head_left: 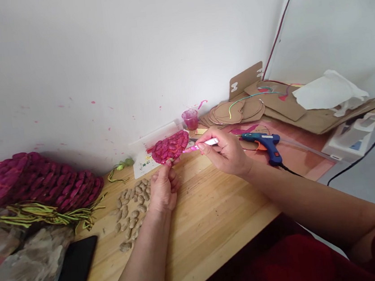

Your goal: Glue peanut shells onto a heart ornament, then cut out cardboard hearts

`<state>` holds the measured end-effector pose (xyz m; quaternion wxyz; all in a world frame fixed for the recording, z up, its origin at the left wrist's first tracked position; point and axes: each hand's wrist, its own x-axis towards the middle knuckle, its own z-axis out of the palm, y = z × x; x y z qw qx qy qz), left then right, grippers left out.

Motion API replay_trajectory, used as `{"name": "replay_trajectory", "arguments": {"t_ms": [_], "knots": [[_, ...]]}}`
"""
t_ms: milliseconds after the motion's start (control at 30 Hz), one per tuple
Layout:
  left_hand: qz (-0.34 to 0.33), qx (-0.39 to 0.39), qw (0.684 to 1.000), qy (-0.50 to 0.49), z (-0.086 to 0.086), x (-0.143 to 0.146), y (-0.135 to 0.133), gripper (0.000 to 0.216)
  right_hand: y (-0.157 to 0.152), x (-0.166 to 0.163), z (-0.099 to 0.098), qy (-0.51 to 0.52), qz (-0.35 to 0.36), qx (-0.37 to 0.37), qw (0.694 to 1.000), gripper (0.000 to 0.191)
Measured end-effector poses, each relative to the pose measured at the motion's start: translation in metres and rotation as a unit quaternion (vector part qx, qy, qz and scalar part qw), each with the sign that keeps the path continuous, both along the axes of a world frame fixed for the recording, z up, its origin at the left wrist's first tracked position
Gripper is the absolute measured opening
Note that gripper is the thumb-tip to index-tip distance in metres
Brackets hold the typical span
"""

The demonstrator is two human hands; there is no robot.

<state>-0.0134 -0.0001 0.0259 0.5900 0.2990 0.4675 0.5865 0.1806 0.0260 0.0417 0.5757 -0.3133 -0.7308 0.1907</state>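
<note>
My left hand [164, 188] pinches the lower edge of a magenta piece [170, 147] covered with painted, bumpy peanut shells, and holds it above the table. In my right hand [227, 154] is a paintbrush [211, 142] with a white handle; its pink-stained end meets or nearly meets the piece's right edge. Unpainted peanuts [141, 198] lie scattered on the wood left of my left forearm. A clear cup [190, 119] stained with pink paint stands behind the hands by the wall. Under the piece lies a white sheet [139, 168] with small star shapes.
Finished-looking magenta pieces [53, 183] are stacked at left with green cords [43, 212], beside plastic bags [27, 276]. A blue glue gun [271, 144] with a black cable lies right of my right hand. Cardboard cutouts [227, 112] and cardboard sheets [284, 102] fill the back right.
</note>
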Motion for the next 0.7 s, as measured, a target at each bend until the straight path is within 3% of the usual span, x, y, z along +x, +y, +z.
{"name": "replay_trajectory", "arguments": {"t_ms": [700], "knots": [[-0.001,0.006,1.000,0.006,-0.0001,0.0005,-0.0008,0.045,-0.0005,-0.0009,-0.0005,0.004,0.000,-0.006,1.000,0.015]]}}
